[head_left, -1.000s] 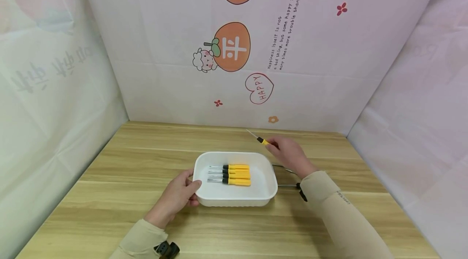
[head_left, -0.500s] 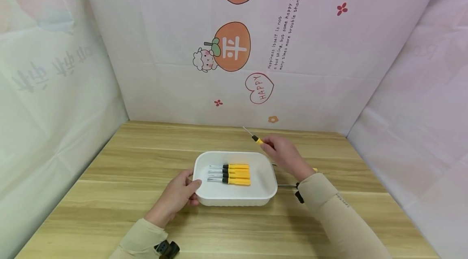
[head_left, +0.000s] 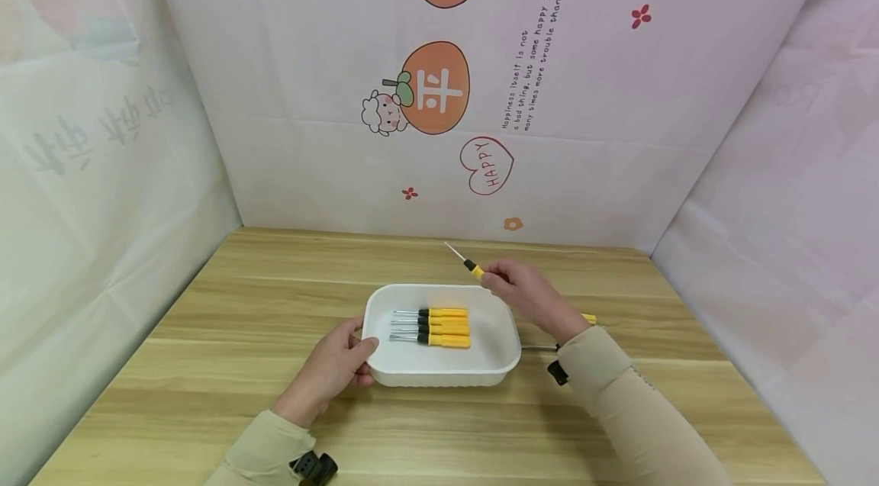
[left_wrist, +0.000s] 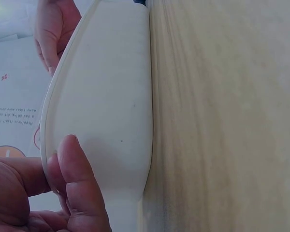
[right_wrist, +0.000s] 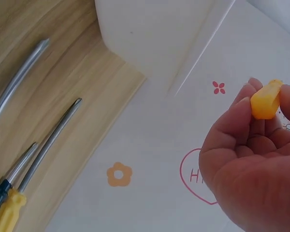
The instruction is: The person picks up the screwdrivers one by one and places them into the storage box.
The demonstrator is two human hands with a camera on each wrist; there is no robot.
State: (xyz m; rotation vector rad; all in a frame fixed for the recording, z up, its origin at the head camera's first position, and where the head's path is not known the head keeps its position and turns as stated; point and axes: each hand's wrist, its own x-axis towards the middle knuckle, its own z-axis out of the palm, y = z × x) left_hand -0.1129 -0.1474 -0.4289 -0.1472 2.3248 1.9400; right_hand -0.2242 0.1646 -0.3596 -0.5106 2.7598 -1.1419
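A white rectangular tray (head_left: 442,379) stands on the wooden table, and several small screwdrivers (head_left: 446,332) with yellow and black handles lie side by side in it, shafts to the left. My left hand (head_left: 336,364) grips the tray's left end, thumb over the rim; in the left wrist view its fingers (left_wrist: 79,188) lie against the outer wall. Above the tray's back right corner, my right hand (head_left: 525,291) pinches another small screwdriver (head_left: 471,266) by its yellow handle, shaft up and to the left. In the right wrist view the handle's yellow end (right_wrist: 266,101) shows between thumb and fingers.
Right of the tray, partly under my right forearm, lie more screwdrivers; the right wrist view shows a yellow-handled one (right_wrist: 9,210), a dark-handled one (right_wrist: 0,195) and a thicker shaft (right_wrist: 19,79). A printed white cloth (head_left: 330,165) hangs behind the table (head_left: 288,265).
My right hand has moved left with the screwdriver, from beyond the tray's right end to over its back right corner. The left hand and the tray have stayed put.
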